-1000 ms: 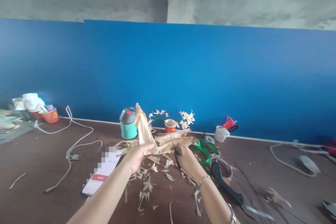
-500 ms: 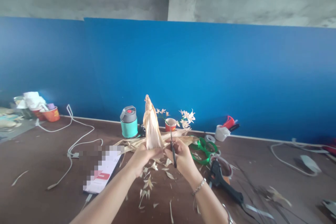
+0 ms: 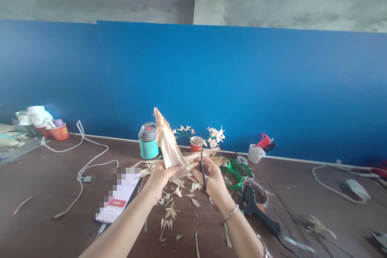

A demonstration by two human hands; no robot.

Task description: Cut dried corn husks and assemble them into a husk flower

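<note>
My left hand [image 3: 161,179] is closed on the lower end of a dried corn husk [image 3: 169,145], which stands up and leans left above the table. My right hand [image 3: 211,177] grips dark scissors [image 3: 202,169], their blades pointing up, just right of the husk and apart from it. More dried husks [image 3: 211,154] lie behind my hands. Below them, pale husk scraps [image 3: 171,211] and small cut petal shapes are scattered. A red paper cup [image 3: 196,144] with pale husk flowers [image 3: 216,134] on green stems stands farther back.
A phone [image 3: 116,205] lies on the left, with white cables [image 3: 81,169] beyond it. At the back stands a teal bottle [image 3: 148,145]. On the right are green tape rolls [image 3: 237,175], a black glue gun [image 3: 260,213] and a white cup [image 3: 255,153]. A blue partition [image 3: 229,80] borders the table.
The husk in my left hand has tilted to the left. My right hand has shifted slightly right with the scissors, widening the gap between the hands.
</note>
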